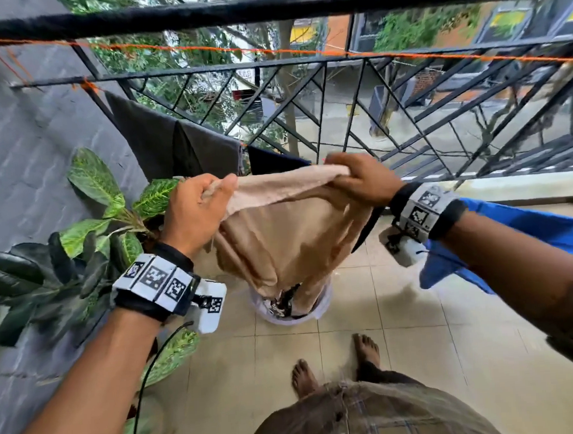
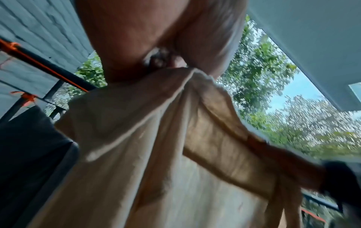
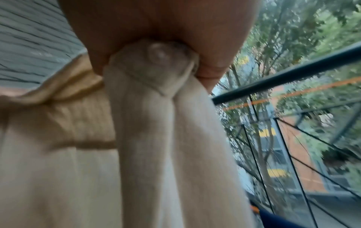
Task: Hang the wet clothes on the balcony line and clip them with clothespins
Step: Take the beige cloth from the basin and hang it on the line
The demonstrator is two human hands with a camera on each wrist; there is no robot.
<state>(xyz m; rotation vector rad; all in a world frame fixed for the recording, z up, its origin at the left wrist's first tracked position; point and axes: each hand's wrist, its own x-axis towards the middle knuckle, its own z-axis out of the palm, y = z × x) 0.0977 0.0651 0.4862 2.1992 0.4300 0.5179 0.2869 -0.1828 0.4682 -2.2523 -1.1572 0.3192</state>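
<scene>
Nearest, at the bottom of the head view, bare feet (image 1: 336,363) on pale floor tiles (image 1: 416,309); above them a white bucket (image 1: 323,309) on the floor, holding dark laundry, with the hem of the beige garment (image 1: 286,236) dipping into its mouth.

Beige garment held up in the air between both hands, top edge stretched roughly level, body hanging straight down toward the bucket; not on any line yet.

Left hand (image 1: 195,211) clenched round the garment's left corner, thumb over the cloth; in the left wrist view the same cloth (image 2: 156,146) bunched under the curled fingers (image 2: 162,58). Right hand (image 1: 359,179) gripping the right corner, knuckles up; right wrist view blurred, folds of the garment (image 3: 148,123) squeezed in the palm (image 3: 156,30). Blue cloth (image 1: 528,230) draped over the right forearm.

To the left, a potted plant (image 1: 95,207) with large variegated leaves against the grey wall (image 1: 25,137).

Beyond the hands, a grey garment (image 1: 155,140) and a dark navy one (image 1: 272,159) hanging already on the lower orange line (image 1: 89,86); behind them the black metal railing (image 1: 371,96), an upper orange line (image 1: 303,51) strung across it; farthest, trees and buildings across the street.
</scene>
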